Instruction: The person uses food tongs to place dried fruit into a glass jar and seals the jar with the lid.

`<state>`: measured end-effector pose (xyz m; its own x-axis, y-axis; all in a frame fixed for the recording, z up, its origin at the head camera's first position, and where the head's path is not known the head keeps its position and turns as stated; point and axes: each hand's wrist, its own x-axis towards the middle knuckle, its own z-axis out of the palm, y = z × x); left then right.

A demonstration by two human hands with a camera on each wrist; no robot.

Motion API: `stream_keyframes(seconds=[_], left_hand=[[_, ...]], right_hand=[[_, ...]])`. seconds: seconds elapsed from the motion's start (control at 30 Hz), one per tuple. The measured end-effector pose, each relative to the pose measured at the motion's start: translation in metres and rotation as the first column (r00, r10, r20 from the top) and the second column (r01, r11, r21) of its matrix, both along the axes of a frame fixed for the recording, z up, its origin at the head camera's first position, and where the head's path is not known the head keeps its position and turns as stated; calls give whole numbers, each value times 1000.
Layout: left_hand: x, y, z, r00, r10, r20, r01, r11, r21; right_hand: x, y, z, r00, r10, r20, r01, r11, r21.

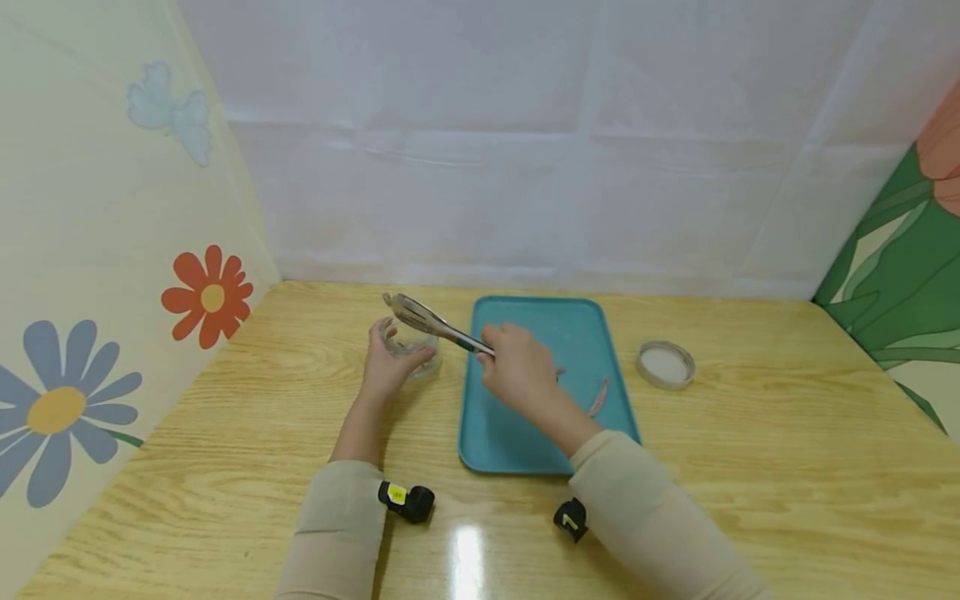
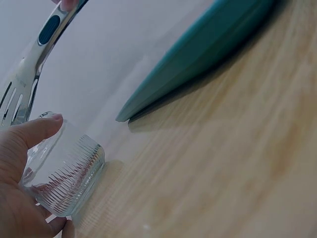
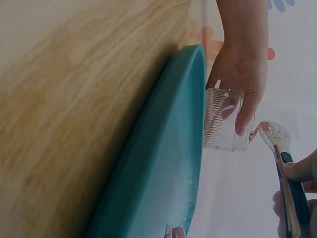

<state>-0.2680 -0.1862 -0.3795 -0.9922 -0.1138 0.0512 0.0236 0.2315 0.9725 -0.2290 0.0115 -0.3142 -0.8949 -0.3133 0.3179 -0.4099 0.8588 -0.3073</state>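
My left hand [image 1: 386, 365] grips a clear ribbed glass jar [image 2: 69, 171] at the table, left of the tray, with its thumb near the rim. Reddish bits show through the jar's ribbed wall. Metal tongs [image 1: 431, 321] with slotted heads and dark grip inlays are held in my right hand [image 1: 519, 368], which is over the blue-green tray [image 1: 498, 450]. Their heads are right above the jar's mouth. In the right wrist view a small pinkish piece [image 3: 254, 132] shows at the tongs' tip. Another pinkish strip [image 1: 600, 397] lies on the tray's right side.
A round, shallow lid [image 1: 666, 364] lies on the wooden table [image 1: 750, 467] to the right of the tray. Black wrist cameras [image 1: 407, 501] sit at both sleeves. A white cloth [image 1: 480, 167] hangs behind, with flower-painted panels at the sides.
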Motion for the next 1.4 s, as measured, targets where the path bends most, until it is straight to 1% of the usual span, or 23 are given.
stream_keyframes(seconds=[0.2,0.43,0.63,0.87,1.0,1.17,1.27,1.4], left_hand=[[0,1,-1,1000,1,-8,-1,1000,18],[0,1,0,1000,12,-9,-12,1000,16],[0,1,-1,1000,8,-15,-8,1000,5],[-1,2,-1,1000,-5,-22,6,998,69],[-1,2,-1,1000,10,-23,-9,999,41],[-2,2,-1,999,18,-39,-17,999,29],[-2,2,-1,999,20,-41,-19,1000,18],[-2,2,-1,1000,14,-26,-14,1000,-8]], right_hand=[[3,-2,-5,1000,-8,-14,8,999,34],[4,-3,-8,1000,-4,-21,5,999,32],[4,-2,-10,1000,0,-8,0,1000,26],[3,0,-10,1000,-14,24,13,1000,22],[4,1,-9,999,-22,27,21,999,28],[4,3,-6,999,-36,33,35,999,32],[3,5,-4,998,-35,43,34,999,12],[3,7,-1,998,-47,47,48,999,-17]])
